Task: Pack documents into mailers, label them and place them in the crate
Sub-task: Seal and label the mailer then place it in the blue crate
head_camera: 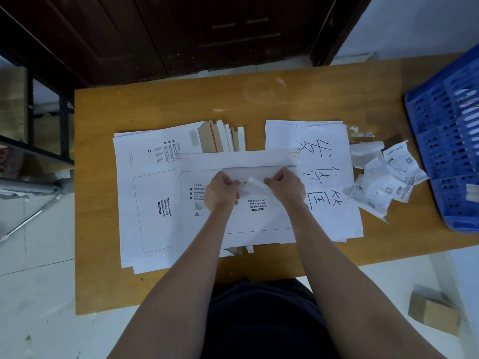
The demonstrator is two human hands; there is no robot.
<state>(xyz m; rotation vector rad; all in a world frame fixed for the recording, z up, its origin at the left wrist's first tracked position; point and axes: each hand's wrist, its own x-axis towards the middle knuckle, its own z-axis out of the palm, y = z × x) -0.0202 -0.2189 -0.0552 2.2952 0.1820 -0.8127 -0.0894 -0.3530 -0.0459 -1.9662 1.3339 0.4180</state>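
Observation:
A white cardboard mailer (259,218) lies flat in the middle of the wooden table (160,104), its flap open toward the far side. Just above its printed waybill box, my left hand (221,190) and my right hand (283,186) both pinch a small white label (252,186), which curls between them. Under and left of this mailer sits a stack of more white mailers (150,203). To the right lies a pile of document sheets (326,177) with large handwritten characters. The blue plastic crate (445,151) stands at the table's right edge, with white items inside.
Crumpled label backings and loose labels (383,185) lie between the documents and the crate. Several brown and white mailer flaps (223,137) fan out behind the stack. A dark wooden door is beyond the table, a metal rack on the left, a small cardboard box (432,310) on the floor.

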